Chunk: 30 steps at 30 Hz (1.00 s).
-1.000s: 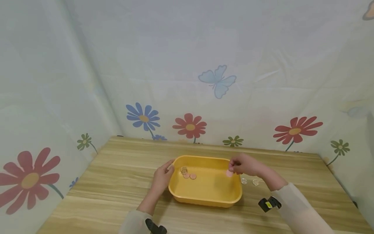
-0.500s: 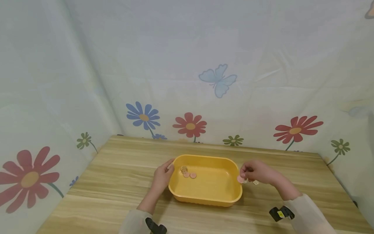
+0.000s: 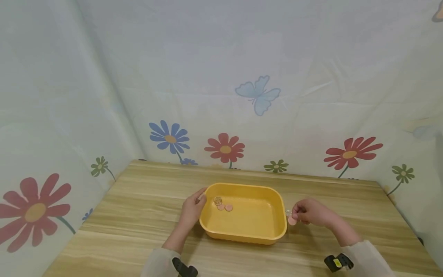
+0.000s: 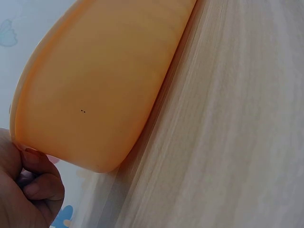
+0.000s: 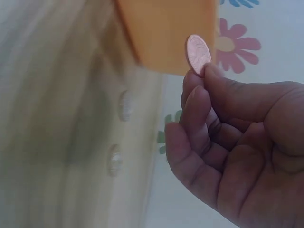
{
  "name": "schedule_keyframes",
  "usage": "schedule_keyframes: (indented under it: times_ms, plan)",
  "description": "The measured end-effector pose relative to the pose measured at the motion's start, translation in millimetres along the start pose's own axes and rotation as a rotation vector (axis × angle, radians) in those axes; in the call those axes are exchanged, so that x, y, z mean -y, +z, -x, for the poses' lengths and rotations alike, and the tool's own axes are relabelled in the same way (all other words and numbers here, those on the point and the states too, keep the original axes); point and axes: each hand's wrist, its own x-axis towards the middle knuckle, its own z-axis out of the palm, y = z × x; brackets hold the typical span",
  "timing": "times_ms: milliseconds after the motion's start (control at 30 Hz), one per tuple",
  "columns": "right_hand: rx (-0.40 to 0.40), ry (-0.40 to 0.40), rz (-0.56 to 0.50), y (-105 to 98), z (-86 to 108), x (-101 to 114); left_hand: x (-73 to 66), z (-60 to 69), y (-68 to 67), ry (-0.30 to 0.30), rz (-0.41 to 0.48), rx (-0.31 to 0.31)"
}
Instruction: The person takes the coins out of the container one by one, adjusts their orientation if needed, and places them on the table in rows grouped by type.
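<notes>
A yellow plastic tray (image 3: 250, 223) rests on the table. My left hand (image 3: 192, 209) grips its left end; in the left wrist view, thumb and curled fingers pinch the rim at a corner. Just beyond the tray's right end, my right hand (image 3: 311, 212) holds a copper-coloured coin (image 5: 198, 54) between thumb and fingertips, above the table. Near the tray's left wall lie two copper-coloured coins (image 3: 228, 208) and a gold-looking piece or small stack (image 3: 217, 201). Two shiny pale coins (image 5: 125, 106) lie on the table below my right hand in the right wrist view.
The wood-grain table (image 3: 149, 192) runs back to a pale curtain (image 3: 194, 57) printed with flowers and a butterfly. The curtain also closes off the left and right sides. A black strap (image 3: 338, 263) sits on each wrist.
My right hand has moved from over the tray's right end, out to the right and lower, still pinching the copper-coloured coin. The left hand and tray have stayed put.
</notes>
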Motion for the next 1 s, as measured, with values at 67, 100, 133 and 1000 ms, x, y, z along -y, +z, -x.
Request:
schedule_keyframes:
  times_ms: [67,100,133,1000]
  plan:
    - [-0.005,0.006,0.013,4,-0.2,-6,-0.8,0.6,-0.5,-0.005,-0.003,0.002]
    - [-0.009,0.006,0.021,6,-0.4,-8,-1.1,0.8,-0.6,-0.008,-0.003,0.002]
    - [-0.013,0.008,0.026,8,-0.7,-11,-1.3,1.0,-0.9,-0.009,-0.004,0.003]
    - [-0.095,0.056,0.099,28,-9.8,-25,-2.0,1.1,-0.3,-0.012,0.011,0.009]
